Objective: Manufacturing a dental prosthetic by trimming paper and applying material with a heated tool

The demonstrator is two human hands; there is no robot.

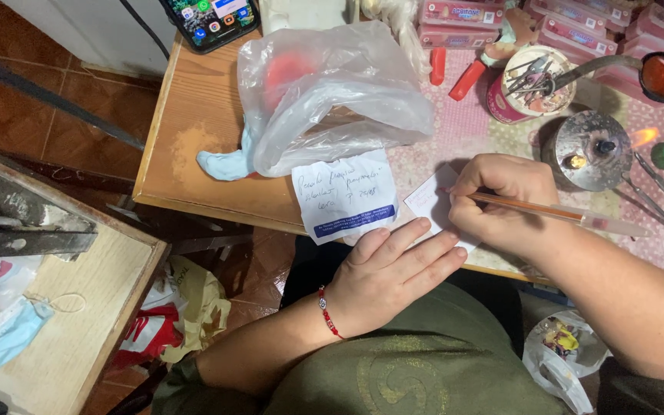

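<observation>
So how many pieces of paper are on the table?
2. A bigger white slip with handwriting lies at the table's near edge below the plastic bag. A small white card sits under both hands, where the pen writes. More may be hidden.

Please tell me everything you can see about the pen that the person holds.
The pen is long and thin, with a clear plastic barrel that shows an orange-brown ink tube inside and a paler, clear rear end. The right hand holds it in a writing grip near the tip. It lies at a low slant, the rear end pointing right, past the wrist. The tip, hidden by the fingers, seems to meet the small white card at the table edge. The left hand lies flat beside the card and does not touch the pen.
</observation>
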